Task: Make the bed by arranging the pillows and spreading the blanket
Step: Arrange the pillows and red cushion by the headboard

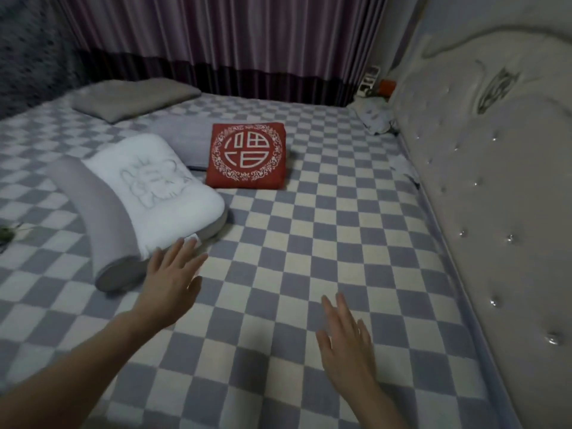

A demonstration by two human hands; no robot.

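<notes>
Both hands are out flat over the bed (309, 243), fingers straight and holding nothing. The left hand (173, 274) reaches toward the near end of the white pillow (154, 187), its fingertips at or just short of the small tag on the pillow's edge (contact is too close to call). The right hand (343, 339) hovers over bare checked sheet, well apart from any pillow.

The step in hand looks like fetching the pillows to the headboard (483, 181), which runs down the right side. To do it well, I would take the white pillow by its near end with both hands, one under each corner, and lift it, not drag it, so the sheet stays smooth. It should then be set square against the headboard before the red pillow (247, 156) behind it is dealt with.

The white pillow is plump and soft, with a faint stitched figure on top. It lies tilted on a grey bolster (93, 212), a firm-looking curved roll, so it may slide off as it is raised. The red pillow is flat and square, printed with a white round emblem, and rests partly on a folded grey cloth (185, 140), possibly the blanket. A flatter grey pillow (133, 99) lies at the far edge by the curtain (216, 41). The sheet is a woolly-looking weave of grey-blue and cream checks; the headboard is pale, padded and button-tufted with shiny studs.
</notes>
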